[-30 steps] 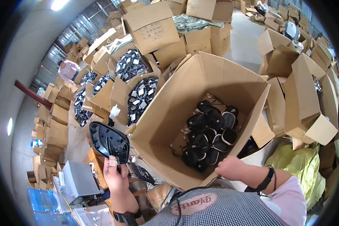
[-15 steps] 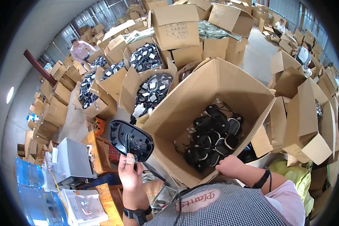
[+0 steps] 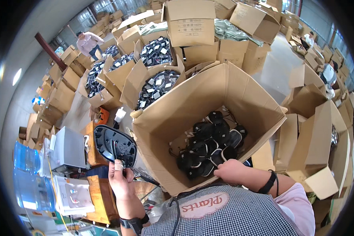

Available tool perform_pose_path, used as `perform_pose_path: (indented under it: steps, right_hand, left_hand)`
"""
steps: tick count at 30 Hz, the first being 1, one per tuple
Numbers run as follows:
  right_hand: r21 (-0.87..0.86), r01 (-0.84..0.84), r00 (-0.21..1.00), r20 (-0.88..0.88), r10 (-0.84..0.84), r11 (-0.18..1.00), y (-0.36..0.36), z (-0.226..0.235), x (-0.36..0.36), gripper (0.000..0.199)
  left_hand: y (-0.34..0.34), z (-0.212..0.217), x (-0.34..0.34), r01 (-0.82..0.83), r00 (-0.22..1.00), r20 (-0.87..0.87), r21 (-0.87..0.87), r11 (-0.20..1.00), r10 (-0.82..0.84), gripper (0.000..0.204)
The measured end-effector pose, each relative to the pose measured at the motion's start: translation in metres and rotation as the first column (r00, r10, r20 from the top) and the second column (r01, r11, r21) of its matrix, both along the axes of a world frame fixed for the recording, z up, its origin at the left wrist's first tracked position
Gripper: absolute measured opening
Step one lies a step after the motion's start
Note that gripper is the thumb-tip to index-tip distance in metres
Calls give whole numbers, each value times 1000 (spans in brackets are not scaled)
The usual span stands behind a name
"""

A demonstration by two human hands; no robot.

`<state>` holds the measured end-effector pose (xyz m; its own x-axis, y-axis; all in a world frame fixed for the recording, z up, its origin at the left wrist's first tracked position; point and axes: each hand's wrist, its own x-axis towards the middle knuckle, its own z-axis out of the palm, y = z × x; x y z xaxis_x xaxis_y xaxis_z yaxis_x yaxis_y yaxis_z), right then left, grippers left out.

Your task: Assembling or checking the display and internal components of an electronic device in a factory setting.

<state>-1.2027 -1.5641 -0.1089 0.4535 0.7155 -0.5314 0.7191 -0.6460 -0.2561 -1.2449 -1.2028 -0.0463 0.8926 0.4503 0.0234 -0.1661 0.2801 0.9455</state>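
The fingertips of the right hand, curled at the near rim of a large open carton, are hidden; what is gripped cannot be told. By the left hand, one hollow black shell is pinched at its lower edge, just beside the carton's left side. Black parts heaped inside overlap too much to be counted. The grey floor is crowded with other boxes; three other people are seen.
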Motion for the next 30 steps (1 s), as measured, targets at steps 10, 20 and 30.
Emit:
perform_pose_path:
  steps: [10, 20, 30]
  right_hand:
    - [75, -248, 934, -245, 259, 966, -5, -26, 31, 21]
    - [46, -304, 934, -180, 307, 952, 12, -26, 25, 26]
    - [-53, -301, 954, -22, 300, 952, 26, -14, 4, 32]
  left_hand:
    - [-74, 1, -73, -442, 893, -124, -50, 896, 434, 16]
    - [-99, -41, -204, -736, 673, -95, -184, 651, 734, 16]
    - [-120, -67, -298, -793, 575, -68, -292, 535, 815, 29]
